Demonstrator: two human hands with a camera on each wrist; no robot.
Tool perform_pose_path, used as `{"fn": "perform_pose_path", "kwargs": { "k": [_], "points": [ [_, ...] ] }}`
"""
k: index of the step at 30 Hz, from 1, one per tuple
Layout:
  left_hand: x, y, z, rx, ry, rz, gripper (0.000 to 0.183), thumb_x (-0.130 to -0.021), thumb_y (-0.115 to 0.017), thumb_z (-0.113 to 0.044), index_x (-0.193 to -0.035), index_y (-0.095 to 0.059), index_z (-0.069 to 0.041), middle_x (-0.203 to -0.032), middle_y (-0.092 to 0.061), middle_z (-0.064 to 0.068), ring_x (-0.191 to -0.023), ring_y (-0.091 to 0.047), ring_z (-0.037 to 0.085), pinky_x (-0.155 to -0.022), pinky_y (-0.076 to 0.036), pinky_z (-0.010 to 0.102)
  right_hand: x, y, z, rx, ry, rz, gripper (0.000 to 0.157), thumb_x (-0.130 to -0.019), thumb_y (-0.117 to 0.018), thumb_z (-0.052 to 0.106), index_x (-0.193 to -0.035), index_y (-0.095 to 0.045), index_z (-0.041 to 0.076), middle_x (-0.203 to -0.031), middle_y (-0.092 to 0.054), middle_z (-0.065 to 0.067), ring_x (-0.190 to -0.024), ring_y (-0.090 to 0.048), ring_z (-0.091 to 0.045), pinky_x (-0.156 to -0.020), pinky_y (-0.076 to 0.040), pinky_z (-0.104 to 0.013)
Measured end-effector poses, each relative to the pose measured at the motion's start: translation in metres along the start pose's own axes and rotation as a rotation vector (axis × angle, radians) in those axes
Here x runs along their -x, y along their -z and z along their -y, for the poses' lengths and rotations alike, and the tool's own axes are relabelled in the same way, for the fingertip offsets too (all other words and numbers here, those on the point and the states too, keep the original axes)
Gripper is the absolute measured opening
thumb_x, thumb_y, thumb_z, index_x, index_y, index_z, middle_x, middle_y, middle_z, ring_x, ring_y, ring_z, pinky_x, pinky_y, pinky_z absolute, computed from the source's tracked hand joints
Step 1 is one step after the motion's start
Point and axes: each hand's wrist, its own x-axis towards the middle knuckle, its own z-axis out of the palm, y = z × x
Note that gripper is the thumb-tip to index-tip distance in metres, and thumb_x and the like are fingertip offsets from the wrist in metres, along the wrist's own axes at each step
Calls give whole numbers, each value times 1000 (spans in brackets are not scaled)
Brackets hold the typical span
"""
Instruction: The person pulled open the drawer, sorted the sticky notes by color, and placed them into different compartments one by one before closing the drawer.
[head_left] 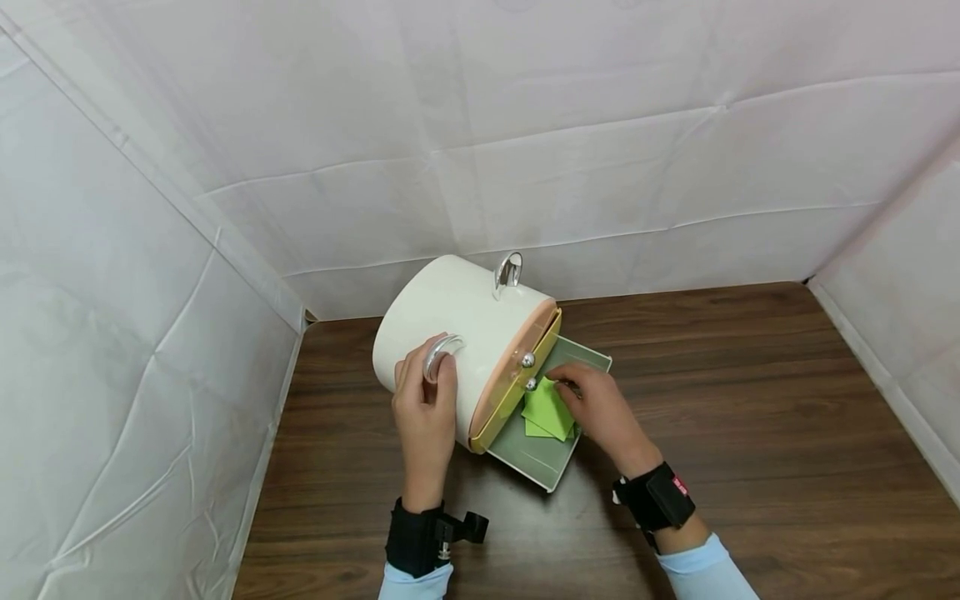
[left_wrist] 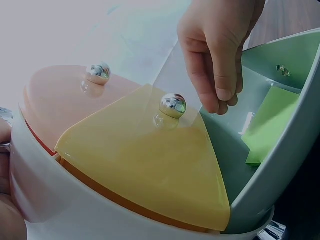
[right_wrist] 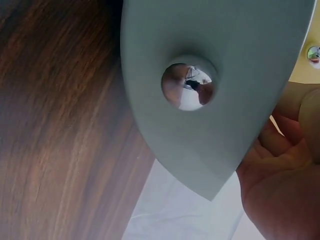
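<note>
A white rounded container (head_left: 442, 304) sits on the table, with silver handles on its body. My left hand (head_left: 423, 417) grips the near silver handle (head_left: 433, 360); at the edge of the left wrist view only part of that hand (left_wrist: 10, 215) shows. A green drawer (head_left: 517, 446) stands pulled out, and light green paper sheets (head_left: 547, 404) lie inside it. Over the drawer, my right hand (head_left: 603, 408) has its fingers loosely bent together, with nothing visible between them. The left wrist view shows its fingertips (left_wrist: 223, 94) near a silver knob (left_wrist: 172, 105) and apart from the sheets.
Beside the green drawer are a yellow compartment (left_wrist: 150, 160) and a pink one (left_wrist: 60, 95), both closed. A silver knob (right_wrist: 187, 87) sticks out from the green drawer's front. White sheeting (head_left: 525, 192) walls in the brown wooden table (head_left: 750, 400).
</note>
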Motion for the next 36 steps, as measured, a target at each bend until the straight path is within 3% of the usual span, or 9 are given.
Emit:
{"fn": "perform_pose_path", "kwargs": {
  "k": [8,14,18,22,25,29,33,36],
  "points": [
    [0,0,-1,6,5,-2,27,-93,-59,2,-119,-65,-3,-110,-63,7,-100,-53,22,-80,-47,30,7,5,-1,-75,2,-106,21,-96,-60,7,-114,-69,11,-111,-64,2,-101,-61,-15,-79,-49,-31],
    [0,0,-2,5,11,-2,27,-93,-59,2,-119,-65,-3,-110,-63,6,-100,-53,22,-80,-47,30,19,8,-7,-154,61,-298,22,-96,-60,6,-115,-69,11,-111,-65,2,-100,-61,-13,-82,-48,-27],
    [1,0,-2,9,13,0,27,-93,-59,2,-119,-66,-3,-110,-63,7,-99,-53,21,-80,-48,30,27,12,-6,-216,96,-469,22,-92,-61,-4,-110,-70,5,-107,-65,-7,-96,-62,-20,-84,-46,-26],
    [1,0,-2,6,8,-3,27,-93,-59,2,-119,-65,-3,-109,-62,8,-99,-53,21,-80,-47,30,38,17,3,-251,27,-562,22,-91,-59,-8,-111,-67,-4,-112,-58,-18,-99,-56,-31,-84,-45,-29],
    [1,1,-1,2,4,-8,27,-93,-59,2,-119,-65,-3,-109,-62,9,-99,-52,22,-79,-47,30,48,18,7,-275,-96,-544,24,-93,-59,-3,-117,-63,-6,-116,-53,-22,-101,-53,-34,-83,-44,-32],
    [1,1,0,-5,3,-11,27,-93,-59,1,-119,-65,-3,-110,-63,8,-99,-52,21,-79,-47,30,63,12,4,-332,-238,-411,30,-97,-59,10,-124,-58,-2,-118,-53,-16,-103,-55,-28,-80,-46,-30],
    [2,0,1,-6,1,-10,27,-93,-59,2,-119,-66,-3,-109,-63,8,-98,-52,21,-78,-47,29,78,3,-1,-421,-320,-236,32,-98,-59,21,-125,-56,4,-117,-57,-9,-102,-60,-21,-79,-49,-28],
    [2,-1,2,-8,-3,-8,27,-92,-60,2,-118,-65,-3,-109,-62,8,-98,-53,21,-79,-47,29,84,-3,-3,-488,-357,-182,31,-96,-62,23,-121,-57,5,-115,-61,-7,-101,-63,-19,-79,-51,-30]
  ]
}}
